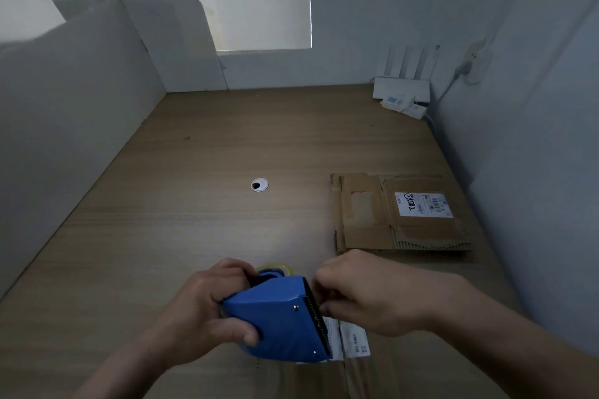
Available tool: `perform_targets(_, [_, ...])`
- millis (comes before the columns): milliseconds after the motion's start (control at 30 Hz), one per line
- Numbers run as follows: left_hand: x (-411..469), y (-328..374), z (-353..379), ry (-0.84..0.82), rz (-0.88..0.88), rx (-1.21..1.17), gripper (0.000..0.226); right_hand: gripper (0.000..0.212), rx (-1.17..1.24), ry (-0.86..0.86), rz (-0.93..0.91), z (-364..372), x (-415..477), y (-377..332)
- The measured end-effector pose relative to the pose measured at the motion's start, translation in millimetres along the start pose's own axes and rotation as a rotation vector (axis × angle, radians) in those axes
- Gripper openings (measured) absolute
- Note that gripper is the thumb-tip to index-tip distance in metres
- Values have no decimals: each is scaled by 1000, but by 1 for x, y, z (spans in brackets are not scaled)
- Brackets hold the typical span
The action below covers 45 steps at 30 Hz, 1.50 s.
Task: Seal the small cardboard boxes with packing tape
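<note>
Left grip point(207, 308): fingers and thumb wrapped round the body of the blue plastic hand-held tape dispenser point(278, 317), held clear above the wood-grain counter point(194, 204). A yellowish clear roll of packing tape point(275, 269) shows just beyond this grip's knuckles. Right grip point(366, 295): fingers curled against the dispenser's toothed edge; whether they pinch the tape end cannot be told. Directly beneath both grips lies the small brown cardboard box point(317, 382), mostly hidden, bearing a white printed label point(355, 340) too small to read. Judged light, with thin walls that yield to pressure; best steadied by flat fingers beside the seam. The tape is likely thin and clinging, so take it at its free end. Beyond and right of the right grip lies a flattened brown corrugated carton point(366, 214); its white shipping label point(423, 204) carries a barcode and black handwritten figures, not surely legible.
</note>
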State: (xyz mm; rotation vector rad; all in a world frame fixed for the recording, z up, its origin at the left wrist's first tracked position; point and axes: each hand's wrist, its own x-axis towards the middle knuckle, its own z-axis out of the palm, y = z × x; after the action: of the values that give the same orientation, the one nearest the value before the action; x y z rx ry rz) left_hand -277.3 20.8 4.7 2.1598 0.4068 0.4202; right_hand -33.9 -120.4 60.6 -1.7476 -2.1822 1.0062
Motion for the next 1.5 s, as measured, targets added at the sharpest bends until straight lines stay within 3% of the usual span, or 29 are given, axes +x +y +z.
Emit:
perform_targets(100, [-3, 1, 5, 9, -13, -24, 42, 9, -47, 18, -33, 0, -4, 0])
perform_targets(333, [-6, 10, -1, -12, -198, -312, 56, 14, 154, 104, -100, -4, -8, 0])
perform_targets(400, [-5, 8, -4, -54, -222, -356, 66, 18, 176, 72, -87, -8, -6, -2])
perform_targets(500, [-4, 7, -5, -77, -236, -342, 63, 10, 171, -42, -7, -10, -4, -4])
perform_targets(567, [-1, 7, -6, -72, -223, -259, 57, 2, 152, -98, 28, -9, -2, -3])
perform_targets(667, [3, 5, -4, -61, -102, 2, 28, 13, 101, -132, 76, -8, 0, 0])
perform_targets(733, [4, 5, -2, -38, 32, 117, 31, 9, 83, -106, 80, -6, -1, 3])
perform_targets(833, [2, 6, -3, 23, 232, 319, 46, 12, 63, 130, -23, 3, -4, 9])
perform_targets(933, [3, 12, -4, 45, 292, 603, 51, 9, 53, 428, -190, 19, -2, 18])
perform_targets(1000, [5, 16, -1, 24, 276, 754, 50, 10, -64, 542, -236, 28, 1, 22])
perform_targets(1133, [6, 18, 2, -52, 232, 732, 36, 16, -114, 606, -279, 34, 4, 26])
perform_targets(1333, [1, 16, 9, -159, -16, 774, 57, 24, -155, 598, -287, 37, 10, 28])
perform_targets(1500, [0, 16, 14, -131, -89, 753, 55, 14, -299, 631, -312, 43, 14, 35])
